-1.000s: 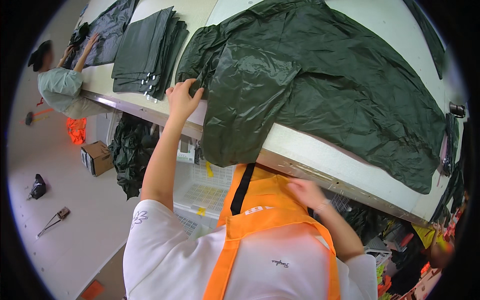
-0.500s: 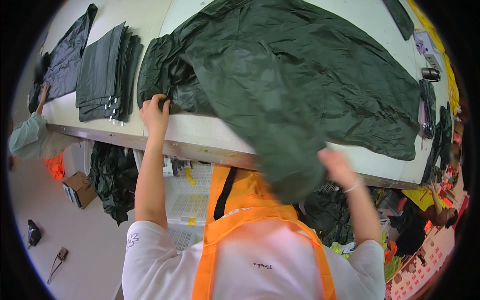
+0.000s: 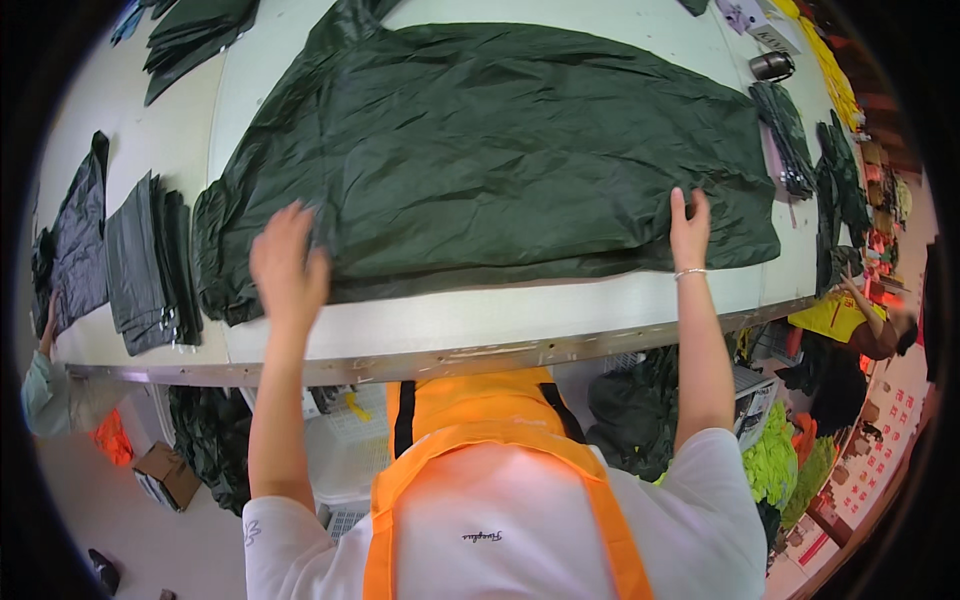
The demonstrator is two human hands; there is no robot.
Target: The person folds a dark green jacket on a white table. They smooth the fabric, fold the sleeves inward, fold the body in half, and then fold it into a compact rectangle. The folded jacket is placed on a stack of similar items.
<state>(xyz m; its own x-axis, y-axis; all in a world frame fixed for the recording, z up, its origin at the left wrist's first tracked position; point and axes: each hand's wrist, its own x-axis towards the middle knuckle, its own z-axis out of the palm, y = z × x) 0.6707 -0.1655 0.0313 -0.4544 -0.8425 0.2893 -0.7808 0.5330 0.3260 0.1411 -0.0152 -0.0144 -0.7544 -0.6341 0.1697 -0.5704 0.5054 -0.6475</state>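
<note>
A large dark green garment [image 3: 500,150] lies spread on the white table [image 3: 480,320], its near edge folded over. My left hand [image 3: 288,262] rests on the garment's near left edge, fingers curled into the fabric. My right hand [image 3: 690,228] lies flat on the near right edge, fingers spread, a bracelet on the wrist. I wear a white shirt and an orange apron [image 3: 480,430].
A stack of folded dark garments [image 3: 150,260] lies at the table's left, another pile [image 3: 190,30] farther back. Dark straps [image 3: 785,135] and a metal cup [image 3: 772,66] sit at right. Another person's sleeve [image 3: 45,385] reaches in at left; a person in yellow [image 3: 850,320] stands right.
The hanging part of the garment has been lifted onto the table and laid over. Both hands moved up onto its near edge; my right hand came up from below the table.
</note>
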